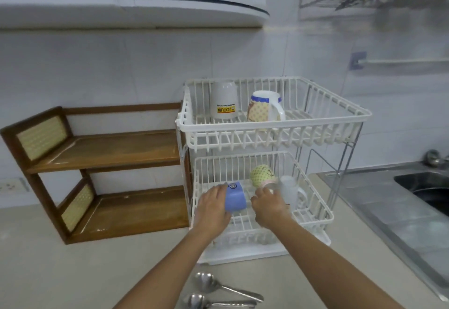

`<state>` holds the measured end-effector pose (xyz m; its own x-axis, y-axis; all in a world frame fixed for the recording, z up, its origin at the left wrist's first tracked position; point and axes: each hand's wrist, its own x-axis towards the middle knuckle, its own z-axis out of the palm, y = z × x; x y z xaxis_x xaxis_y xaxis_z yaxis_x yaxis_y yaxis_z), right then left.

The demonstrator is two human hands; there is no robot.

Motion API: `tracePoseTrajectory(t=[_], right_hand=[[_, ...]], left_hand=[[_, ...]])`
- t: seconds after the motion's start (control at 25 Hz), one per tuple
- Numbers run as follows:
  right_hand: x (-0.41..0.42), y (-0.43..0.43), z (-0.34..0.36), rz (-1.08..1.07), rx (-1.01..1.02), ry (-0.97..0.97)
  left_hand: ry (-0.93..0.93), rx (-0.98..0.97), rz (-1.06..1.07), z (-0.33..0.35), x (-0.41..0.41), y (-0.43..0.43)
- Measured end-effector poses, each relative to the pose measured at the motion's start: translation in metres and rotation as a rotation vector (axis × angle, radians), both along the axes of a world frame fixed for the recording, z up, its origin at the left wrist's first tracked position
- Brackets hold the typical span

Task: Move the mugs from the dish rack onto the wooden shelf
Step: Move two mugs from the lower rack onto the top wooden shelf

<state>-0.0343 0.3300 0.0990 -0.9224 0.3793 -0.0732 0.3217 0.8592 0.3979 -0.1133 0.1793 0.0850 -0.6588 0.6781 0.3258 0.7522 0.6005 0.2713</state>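
Mugs sit on both levels of a white 2-tier dish rack (274, 136) that stands on a pale counter (60, 272), right beside a wooden shelf (104, 150) whose 2 boards are bare. On the top tier, a white mug (224, 99) with a yellow label stands upside down near the back left, and just to its right a patterned mug (263, 109) with a blue band and white handle leans at a tilt. On the bottom tier, the left hand (213, 208) reaches in and curls around the left side of a blue mug (234, 197), which is upside down with its base facing the camera; the fingers wrap it loosely, though how firm the hold is cannot be told. The right hand (269, 208) is at the rim of a green dotted mug (263, 175) that lies tipped over, base towards the back; its fingers are bent at the mug's mouth, but whether they actually pinch it is not clear. A frosted white mug (289, 191) stands just to the right of that hand, upside down. Both forearms stretch in from the bottom edge. 2 metal spoons (218, 291) lie on the counter in front of the rack, and a steel sink (427, 189) is off to the right.
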Motion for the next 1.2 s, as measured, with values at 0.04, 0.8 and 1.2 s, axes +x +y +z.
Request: tracePoseTrajectory(t=[0.04, 0.8, 1.2], right_hand=[[-0.008, 0.002, -0.007, 0.016, 0.109, -0.088], [-0.041, 0.076, 0.049, -0.001, -0.192, -0.256], [0.049, 0.021, 0.067, 0.266, -1.458, 0.129]], left_hand=[[0.035, -0.111, 0.016, 0.002, -0.010, 0.015], [-0.292, 0.517, 0.118, -0.017, -0.016, 0.033], [-0.529, 0.720, 0.013, 0.035, 0.049, -0.164]])
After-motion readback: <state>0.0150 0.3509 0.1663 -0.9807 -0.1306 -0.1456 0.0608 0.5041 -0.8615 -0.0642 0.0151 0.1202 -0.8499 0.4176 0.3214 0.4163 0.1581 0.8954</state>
